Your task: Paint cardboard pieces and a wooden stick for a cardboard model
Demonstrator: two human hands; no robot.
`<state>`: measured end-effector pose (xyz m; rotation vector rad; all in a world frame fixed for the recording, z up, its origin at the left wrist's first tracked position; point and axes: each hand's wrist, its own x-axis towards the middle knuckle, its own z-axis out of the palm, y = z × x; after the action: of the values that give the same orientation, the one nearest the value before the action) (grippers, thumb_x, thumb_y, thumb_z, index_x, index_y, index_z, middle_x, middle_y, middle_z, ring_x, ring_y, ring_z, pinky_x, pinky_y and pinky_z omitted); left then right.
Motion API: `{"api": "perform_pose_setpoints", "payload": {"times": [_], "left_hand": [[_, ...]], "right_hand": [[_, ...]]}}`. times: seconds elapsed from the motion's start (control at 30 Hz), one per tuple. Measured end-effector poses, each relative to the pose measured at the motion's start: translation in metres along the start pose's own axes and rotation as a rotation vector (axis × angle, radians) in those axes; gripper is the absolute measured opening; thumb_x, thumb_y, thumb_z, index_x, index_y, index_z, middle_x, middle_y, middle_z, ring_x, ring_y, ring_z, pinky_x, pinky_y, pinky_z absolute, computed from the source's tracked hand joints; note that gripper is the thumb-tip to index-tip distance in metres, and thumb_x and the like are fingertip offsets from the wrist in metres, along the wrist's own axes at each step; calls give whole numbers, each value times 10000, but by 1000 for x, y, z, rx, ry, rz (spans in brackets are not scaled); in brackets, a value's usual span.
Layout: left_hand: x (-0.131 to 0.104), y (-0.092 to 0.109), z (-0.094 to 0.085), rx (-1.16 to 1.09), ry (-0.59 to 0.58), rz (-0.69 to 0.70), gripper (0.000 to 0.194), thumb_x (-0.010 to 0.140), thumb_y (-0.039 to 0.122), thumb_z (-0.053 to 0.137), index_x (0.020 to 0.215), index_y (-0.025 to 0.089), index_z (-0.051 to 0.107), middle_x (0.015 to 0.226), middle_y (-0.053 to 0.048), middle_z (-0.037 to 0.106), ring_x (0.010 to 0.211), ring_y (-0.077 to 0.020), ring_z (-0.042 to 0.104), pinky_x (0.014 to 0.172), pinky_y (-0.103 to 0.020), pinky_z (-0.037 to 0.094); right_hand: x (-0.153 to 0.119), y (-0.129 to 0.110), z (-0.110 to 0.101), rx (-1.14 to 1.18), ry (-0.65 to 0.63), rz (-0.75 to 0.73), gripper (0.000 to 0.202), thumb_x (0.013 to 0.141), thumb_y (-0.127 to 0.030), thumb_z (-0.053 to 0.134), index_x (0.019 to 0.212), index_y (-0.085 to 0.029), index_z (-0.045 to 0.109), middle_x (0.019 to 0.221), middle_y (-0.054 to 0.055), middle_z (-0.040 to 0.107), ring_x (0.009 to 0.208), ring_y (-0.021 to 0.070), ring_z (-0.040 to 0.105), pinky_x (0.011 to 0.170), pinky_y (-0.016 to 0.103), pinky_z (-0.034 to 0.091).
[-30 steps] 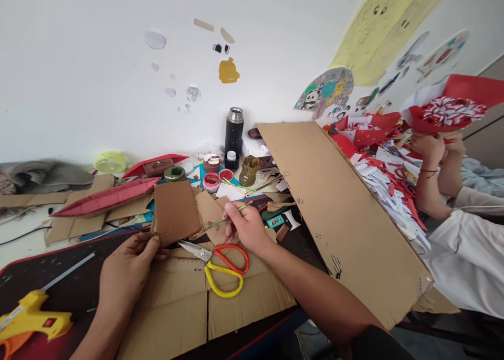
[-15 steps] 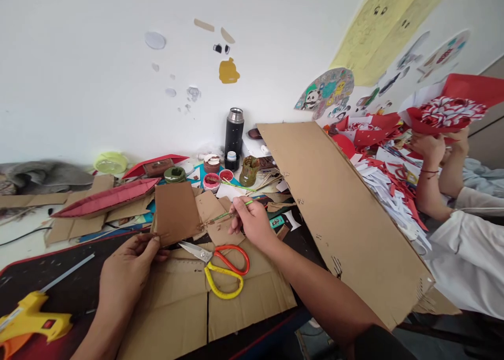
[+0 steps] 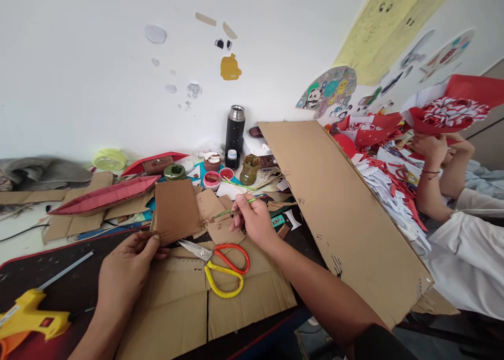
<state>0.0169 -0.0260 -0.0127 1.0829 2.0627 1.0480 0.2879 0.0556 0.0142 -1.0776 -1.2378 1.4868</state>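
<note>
My left hand [image 3: 136,260] pinches the lower left corner of a brown-painted cardboard square [image 3: 177,210]. A thin green brush [image 3: 226,212] is in my right hand [image 3: 252,218], its tip by the square's right edge, over small cardboard pieces [image 3: 226,229]. Scissors [image 3: 218,265] with one red and one yellow handle lie just below, on a larger cardboard sheet [image 3: 248,292]. Open paint pots [image 3: 211,179] stand behind the square, beside a murky glass jar [image 3: 249,170].
A yellow glue gun [image 3: 35,315] lies at the left front. Behind are a pink boat-like shape [image 3: 106,194] and a black thermos [image 3: 235,131]. A big cardboard panel [image 3: 346,213] leans at the right. Beyond it a person's hands [image 3: 437,147] hold a red paper bouquet [image 3: 452,110].
The brush and my right hand have shifted very slightly right. My left hand keeps its grip on the square's corner.
</note>
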Motion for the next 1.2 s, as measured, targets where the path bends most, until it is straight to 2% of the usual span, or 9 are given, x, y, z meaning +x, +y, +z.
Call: {"api": "perform_pose_setpoints", "payload": {"times": [0.2,0.4,0.63,0.87,0.93,1.1,1.2], "left_hand": [[-2,7,-1,-86,-19,-107,422,693,660,693,890,289,738,696,-13,828,690,-316,813,731,-425,678],[-3,10,-3,-53,-41,-104,458,691,686,680,904,284,736,707,-24,835,738,-336,832,814,-440,659],[-6,18,-3,-70,-25,-125,455,646,679,679,871,287,727,667,-20,819,725,-343,833,780,-440,668],[-5,17,-3,-37,-36,-107,452,667,687,663,868,288,731,670,-27,819,736,-345,836,813,-445,661],[-5,15,-3,-34,-34,-93,444,676,685,665,868,290,732,661,-24,815,732,-344,837,795,-437,659],[-5,14,-5,-35,-41,-67,437,706,676,676,892,289,753,680,-23,831,737,-344,842,772,-423,662],[-5,13,-5,-38,-51,-78,448,707,675,684,907,280,755,671,-26,823,747,-347,846,770,-420,665]], "right_hand": [[7,0,8,-19,-5,-12,658,929,-884,632,857,-231,586,531,-45,610,457,157,684,409,200,425],[-2,0,-1,-8,-15,22,687,905,-913,653,814,-237,572,452,-82,510,400,149,622,412,214,447],[-3,-3,14,-31,-83,27,687,933,-912,602,830,-233,578,499,-55,570,438,151,666,405,199,401],[-1,-4,6,-45,-23,30,675,918,-902,627,825,-237,568,494,-50,582,434,158,669,405,199,407],[-1,-3,13,-42,-65,27,660,942,-888,609,834,-239,567,507,-43,605,444,153,670,417,198,415],[1,-1,47,8,-215,1,624,989,-850,581,885,-235,598,528,-46,630,449,132,649,432,192,419],[5,-1,54,20,-272,-24,604,1004,-824,595,894,-230,614,543,-49,636,453,124,643,440,189,433]]}}
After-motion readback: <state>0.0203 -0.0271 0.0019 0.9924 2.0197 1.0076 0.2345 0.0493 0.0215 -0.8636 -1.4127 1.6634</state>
